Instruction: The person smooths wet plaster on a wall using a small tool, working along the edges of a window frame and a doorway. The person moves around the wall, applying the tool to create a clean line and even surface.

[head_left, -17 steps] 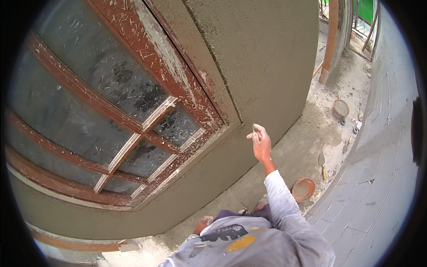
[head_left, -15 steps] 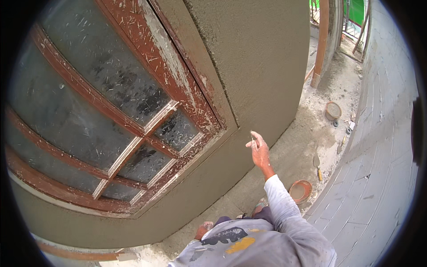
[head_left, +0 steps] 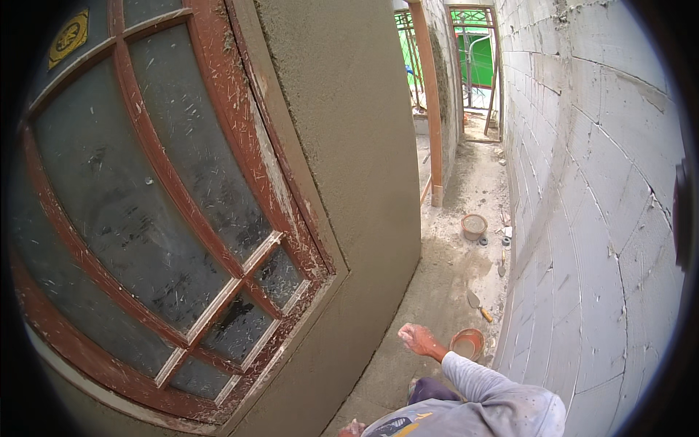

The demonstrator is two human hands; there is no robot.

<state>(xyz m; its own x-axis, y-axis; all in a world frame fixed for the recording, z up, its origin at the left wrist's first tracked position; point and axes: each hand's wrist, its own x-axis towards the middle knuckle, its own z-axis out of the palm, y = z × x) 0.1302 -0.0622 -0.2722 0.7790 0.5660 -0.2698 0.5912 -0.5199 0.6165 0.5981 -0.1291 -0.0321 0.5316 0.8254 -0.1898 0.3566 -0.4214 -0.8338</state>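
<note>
My right hand (head_left: 421,339) reaches forward over the floor, beside the plastered wall (head_left: 364,175) and apart from it. Its fingers are curled together; what they hold, if anything, is too small to make out. Only part of my left hand (head_left: 353,428) shows at the lower edge, low by my body, its fingers seemingly curled and their grip hidden. Past my right hand stands an orange-brown bucket (head_left: 467,344) with grey mortar in it. A trowel (head_left: 479,306) with a yellow handle lies on the floor just beyond that bucket.
Left is a red-brown wooden window frame (head_left: 255,211), splattered with mortar, with dark glass panes. A grey block wall (head_left: 575,218) bounds the right. Farther along the narrow passage (head_left: 444,280) stand another bucket (head_left: 474,226), a wooden post (head_left: 429,109) and a doorway with green beyond.
My view has tipped up and swung toward the far end of the passage. My right hand has come down from near the window corner to a lower place, its fingers more curled.
</note>
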